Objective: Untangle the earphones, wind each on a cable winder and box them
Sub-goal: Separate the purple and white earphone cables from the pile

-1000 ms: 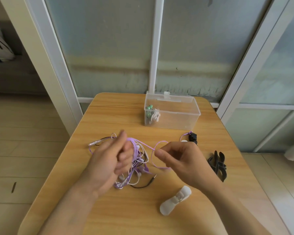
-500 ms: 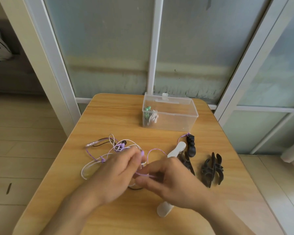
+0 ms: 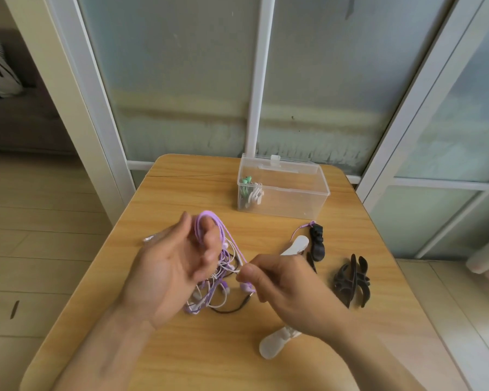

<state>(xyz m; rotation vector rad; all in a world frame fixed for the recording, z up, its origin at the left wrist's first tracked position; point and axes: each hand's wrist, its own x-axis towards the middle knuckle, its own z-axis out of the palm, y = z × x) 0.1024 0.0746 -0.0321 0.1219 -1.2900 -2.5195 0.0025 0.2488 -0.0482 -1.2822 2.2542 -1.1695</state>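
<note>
A tangle of purple, white and black earphone cables (image 3: 215, 289) hangs from my hands over the wooden table (image 3: 181, 187). My left hand (image 3: 175, 266) is raised with the purple cable (image 3: 206, 224) looped over its curled fingers. My right hand (image 3: 283, 292) pinches a strand of the tangle between thumb and fingertips, just right of the left hand. A clear plastic box (image 3: 291, 190) stands open at the table's far side with a wound green-and-white earphone (image 3: 250, 190) in its left end. White winders (image 3: 274, 345) (image 3: 297, 245) lie partly under my right hand.
Black cable winders lie to the right: one (image 3: 316, 244) near the box with a purple cable end on it, a pile (image 3: 350, 280) further right. A silvery plug (image 3: 153, 238) peeks out left of my left hand. Glass door panels stand behind the table.
My left hand has lifted from the table with the purple cable looped over its fingers. My right hand has drawn slightly right, still pinching a strand. The tangle has gathered up off the table.
</note>
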